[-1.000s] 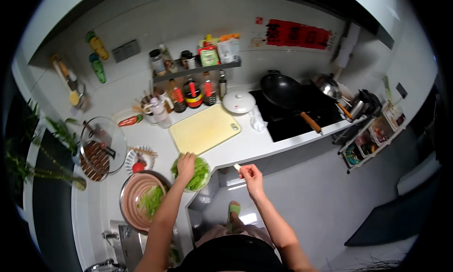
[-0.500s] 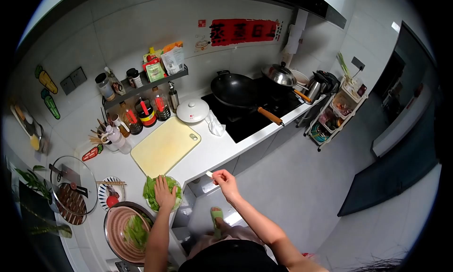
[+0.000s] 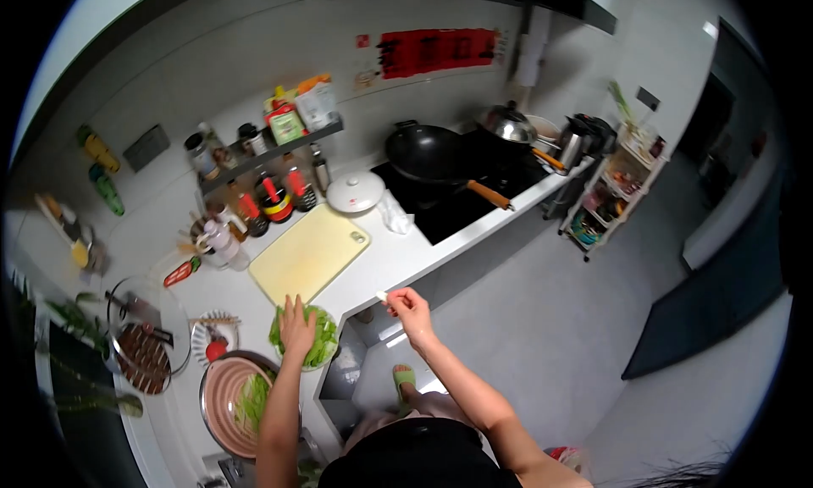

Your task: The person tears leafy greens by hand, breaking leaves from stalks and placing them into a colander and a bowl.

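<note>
My left hand [image 3: 296,329] lies with fingers spread over the green leafy vegetable [image 3: 323,337] heaped on a round plate at the counter's front edge. Pinched between the thumb and fingers of my right hand [image 3: 412,313] is a small white piece [image 3: 382,296], held in the air near the counter edge. Just beyond my left fingertips is the pale yellow cutting board [image 3: 313,252]. More cut greens [image 3: 251,402] sit in the pink colander [image 3: 218,403] to the left of my left forearm.
A black wok [image 3: 428,153] and a lidded steel pan [image 3: 508,125] stand on the cooktop. Near the board are a white lidded pot [image 3: 356,191] and a crumpled white cloth [image 3: 395,215]. Bottles line the wall under a shelf [image 3: 271,156]. At left stands a glass lid [image 3: 146,327].
The view has shifted slightly, moving the counter items right in the frame. My left hand has slid toward the board side of the greens; my right hand still pinches the white piece.
</note>
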Demonstrator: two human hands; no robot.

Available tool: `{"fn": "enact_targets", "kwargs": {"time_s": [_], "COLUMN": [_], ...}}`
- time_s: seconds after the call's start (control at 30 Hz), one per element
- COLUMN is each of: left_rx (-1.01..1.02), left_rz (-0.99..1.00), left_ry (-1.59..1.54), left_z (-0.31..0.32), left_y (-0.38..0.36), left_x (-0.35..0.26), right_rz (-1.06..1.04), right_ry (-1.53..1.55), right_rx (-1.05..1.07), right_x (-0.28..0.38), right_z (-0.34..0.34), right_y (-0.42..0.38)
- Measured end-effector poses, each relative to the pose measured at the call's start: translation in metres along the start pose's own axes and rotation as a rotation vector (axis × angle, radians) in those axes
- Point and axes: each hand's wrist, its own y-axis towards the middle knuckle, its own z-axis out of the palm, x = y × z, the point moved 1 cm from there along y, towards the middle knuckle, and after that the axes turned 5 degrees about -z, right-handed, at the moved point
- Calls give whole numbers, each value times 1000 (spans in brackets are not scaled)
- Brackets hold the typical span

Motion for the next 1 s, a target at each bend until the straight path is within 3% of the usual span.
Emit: {"fn": "enact_targets", "kwargs": {"time_s": [0.07,0.2,0.4,0.47,0.53,0.6,0.73,0.77,0.8,0.87,0.93,1.0], "left_rx": [-216,-259,-215,-73,-169,-159,-387,-398,-398,-424,-375,-187], "left_rz": [82,2,40,6,14,-159,-268,-335,-342,-407,-410,-365], "left_ry": [-145,-681,-466,-647,-651,-1069,-1023,-906,-900,-815,-733,-655], "left_z": [-8,-49,-32,-48,-74,-85,-141,-165,-164,-148,-118,-71], "left_y": [-2,-28,-47,-65,-94,-117,-167,-180,-189,-200,-208,-208], "left_x": [3,0,30,36,44,74,146,153,169,204,226,245], "right_rz": [-54,-174,103,122,148,153,255,431,470,290,311,332], "right_ry": [-50,-293,-167,-173,-172,-164,-276,-162,-103,-227,-284,-353], "right_rx": [1,57,354,426,474,616,1144,1277,1368,1400,1401,1397], "right_x": [-3,-16,-51,-58,-72,-91,-119,-123,-125,-129,-128,-125], "right_z": [3,31,100,121,135,146,172,179,185,193,194,186], "right_y": [-1,-11,-31,-42,-58,-79,-164,-184,-204,-222,-216,-202]}}
